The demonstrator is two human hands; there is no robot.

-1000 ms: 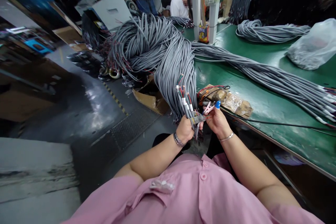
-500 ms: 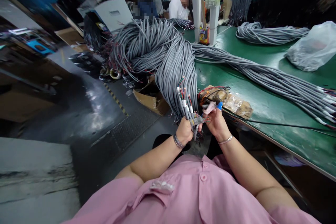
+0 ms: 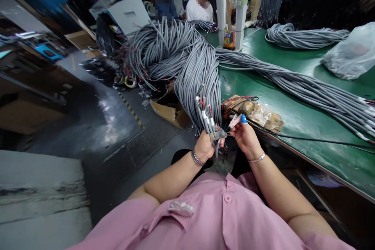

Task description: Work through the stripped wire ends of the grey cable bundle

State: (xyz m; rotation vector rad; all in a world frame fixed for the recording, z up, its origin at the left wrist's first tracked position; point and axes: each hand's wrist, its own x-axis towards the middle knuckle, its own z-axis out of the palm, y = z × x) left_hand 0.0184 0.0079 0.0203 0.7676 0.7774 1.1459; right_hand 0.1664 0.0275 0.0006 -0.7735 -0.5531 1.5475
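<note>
still, the left hand (image 3: 204, 147) stays closed in a fist round a short bunch of grey cable ends with white sleeves and red, green and black wire tips (image 3: 206, 116); the bunch stands upright in front of the chest, just off the near edge of the green-topped work table (image 3: 295, 119); the right hand (image 3: 247, 139), a blue rubber cap (image 3: 243, 118) on one finger, pinches a small pale pink connector piece (image 3: 235, 120) between its fingertips, just beside the bunch's thin loose wires; neither hand has moved much in the last second, the pink piece held at the same height; behind them the large heap of long grey cables (image 3: 187, 58) spills off the table; a brown plastic-wrapped packet (image 3: 259, 112) lies near the right hand; the co-worker in a white shirt (image 3: 200, 9) now shows more fully at the far end.
</note>
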